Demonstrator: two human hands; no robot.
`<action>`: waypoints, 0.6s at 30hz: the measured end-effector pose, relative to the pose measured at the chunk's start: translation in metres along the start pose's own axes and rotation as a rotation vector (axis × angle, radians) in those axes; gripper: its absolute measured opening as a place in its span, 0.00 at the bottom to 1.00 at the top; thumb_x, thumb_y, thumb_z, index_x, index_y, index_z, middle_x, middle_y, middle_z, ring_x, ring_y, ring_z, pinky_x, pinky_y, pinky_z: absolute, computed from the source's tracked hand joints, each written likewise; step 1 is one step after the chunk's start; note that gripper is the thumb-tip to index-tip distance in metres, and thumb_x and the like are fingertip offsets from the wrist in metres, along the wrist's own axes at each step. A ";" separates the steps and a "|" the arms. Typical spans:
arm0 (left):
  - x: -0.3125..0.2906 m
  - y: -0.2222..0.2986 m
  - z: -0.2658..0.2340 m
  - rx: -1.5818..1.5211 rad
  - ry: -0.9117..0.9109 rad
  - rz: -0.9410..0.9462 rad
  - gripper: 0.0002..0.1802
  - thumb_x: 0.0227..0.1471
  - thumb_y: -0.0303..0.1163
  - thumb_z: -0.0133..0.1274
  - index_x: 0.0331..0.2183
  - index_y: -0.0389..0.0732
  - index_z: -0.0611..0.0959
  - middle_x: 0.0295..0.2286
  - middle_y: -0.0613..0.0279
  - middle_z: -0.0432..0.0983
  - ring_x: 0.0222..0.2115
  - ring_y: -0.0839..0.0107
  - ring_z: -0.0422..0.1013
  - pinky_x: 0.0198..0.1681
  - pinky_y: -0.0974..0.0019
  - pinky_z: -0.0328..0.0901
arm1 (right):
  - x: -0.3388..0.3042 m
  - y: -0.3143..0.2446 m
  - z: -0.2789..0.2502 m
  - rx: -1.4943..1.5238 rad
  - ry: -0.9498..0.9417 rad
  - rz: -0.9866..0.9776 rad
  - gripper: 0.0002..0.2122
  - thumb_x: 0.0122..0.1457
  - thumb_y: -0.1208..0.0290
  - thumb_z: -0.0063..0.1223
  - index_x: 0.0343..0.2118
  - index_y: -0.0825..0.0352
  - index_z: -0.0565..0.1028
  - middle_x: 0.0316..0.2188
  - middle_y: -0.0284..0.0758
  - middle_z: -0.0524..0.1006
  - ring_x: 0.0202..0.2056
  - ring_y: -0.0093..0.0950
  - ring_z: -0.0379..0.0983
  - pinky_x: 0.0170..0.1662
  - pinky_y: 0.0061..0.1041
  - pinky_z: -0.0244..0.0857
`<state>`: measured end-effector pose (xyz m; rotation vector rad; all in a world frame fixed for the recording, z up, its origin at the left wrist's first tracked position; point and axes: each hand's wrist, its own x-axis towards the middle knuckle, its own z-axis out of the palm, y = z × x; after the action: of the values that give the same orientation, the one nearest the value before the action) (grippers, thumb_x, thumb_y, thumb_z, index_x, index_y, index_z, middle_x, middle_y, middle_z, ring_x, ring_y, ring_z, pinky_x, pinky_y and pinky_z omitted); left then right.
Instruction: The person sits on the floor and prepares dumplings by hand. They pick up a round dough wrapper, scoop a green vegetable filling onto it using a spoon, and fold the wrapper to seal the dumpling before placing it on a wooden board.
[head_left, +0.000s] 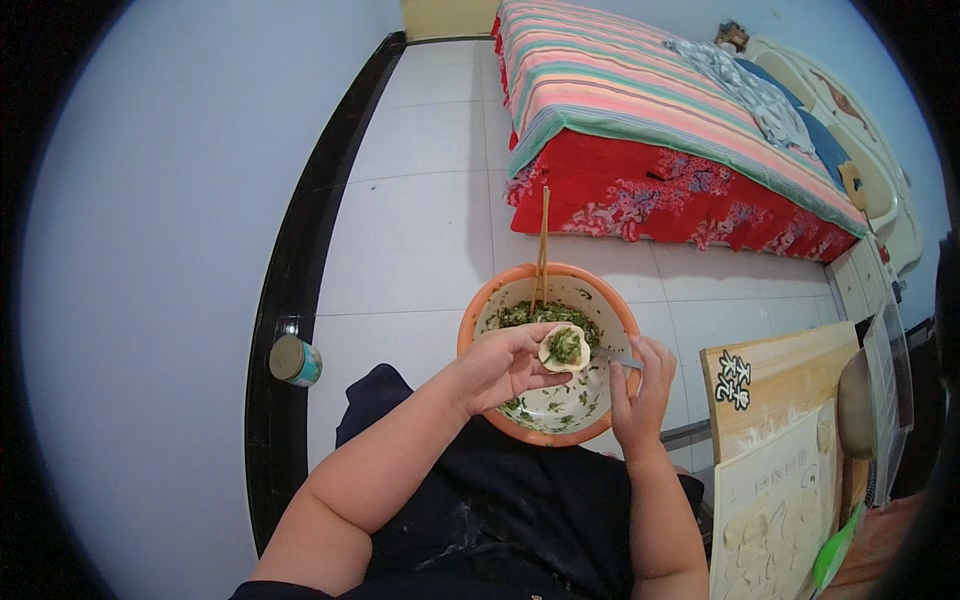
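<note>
My left hand (500,368) holds a round dumpling wrapper (577,366) with a mound of chopped green filling (564,346) in its middle. In my right hand (645,392) is a thin metal utensil (622,359), gripped by its handle. Its far end points toward the wrapper, and I cannot make out its shape. Both hands are above an orange-rimmed basin (474,310) on my lap. More green filling (516,315) is heaped at the basin's far side, with bits stuck to its pale inside. A pair of wooden chopsticks (545,235) stands upright in that heap.
At right are a wooden board (785,375) and a pale mat (800,450) bearing several flat wrappers (755,530). A metal bowl (857,405) and a green utensil (835,550) lie beyond. A lidded jar (295,360) stands left; a bed (620,180) is ahead.
</note>
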<state>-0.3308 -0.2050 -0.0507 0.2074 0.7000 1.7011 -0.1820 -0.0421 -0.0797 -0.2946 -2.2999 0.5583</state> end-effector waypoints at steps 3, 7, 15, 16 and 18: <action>0.000 0.000 0.002 0.079 -0.028 0.018 0.24 0.55 0.24 0.37 0.54 0.29 0.61 0.48 0.49 0.66 0.48 0.62 0.67 0.54 0.61 0.64 | 0.004 -0.014 -0.011 0.050 0.037 -0.187 0.16 0.46 0.76 0.58 0.41 0.64 0.72 0.38 0.37 0.71 0.42 0.37 0.66 0.47 0.35 0.58; 0.005 -0.003 0.004 0.143 -0.038 -0.026 0.24 0.55 0.21 0.38 0.55 0.32 0.61 0.48 0.52 0.66 0.48 0.66 0.67 0.54 0.62 0.63 | 0.009 -0.025 -0.009 0.032 0.042 -0.321 0.15 0.42 0.76 0.61 0.36 0.59 0.76 0.35 0.31 0.72 0.39 0.32 0.67 0.43 0.32 0.61; 0.005 -0.009 0.012 0.201 -0.053 -0.041 0.23 0.59 0.28 0.40 0.55 0.36 0.62 0.48 0.57 0.66 0.48 0.70 0.67 0.54 0.64 0.63 | 0.008 -0.023 -0.009 -0.101 0.063 -0.490 0.13 0.41 0.73 0.57 0.34 0.57 0.78 0.35 0.27 0.71 0.38 0.28 0.67 0.42 0.31 0.62; 0.005 -0.010 0.012 0.212 -0.048 -0.045 0.23 0.59 0.28 0.40 0.55 0.36 0.62 0.48 0.57 0.66 0.49 0.70 0.67 0.54 0.64 0.62 | 0.008 -0.023 -0.010 -0.113 0.059 -0.506 0.13 0.41 0.73 0.57 0.34 0.57 0.78 0.35 0.27 0.71 0.38 0.28 0.67 0.42 0.31 0.63; 0.004 -0.011 0.012 0.198 -0.065 -0.048 0.23 0.59 0.29 0.40 0.56 0.36 0.62 0.48 0.57 0.66 0.48 0.70 0.67 0.54 0.64 0.62 | 0.007 -0.023 -0.008 -0.062 0.082 -0.491 0.13 0.41 0.75 0.57 0.33 0.59 0.77 0.35 0.28 0.72 0.38 0.28 0.68 0.40 0.30 0.64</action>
<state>-0.3163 -0.1964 -0.0477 0.3796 0.8184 1.5722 -0.1821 -0.0572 -0.0600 0.2146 -2.2009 0.2204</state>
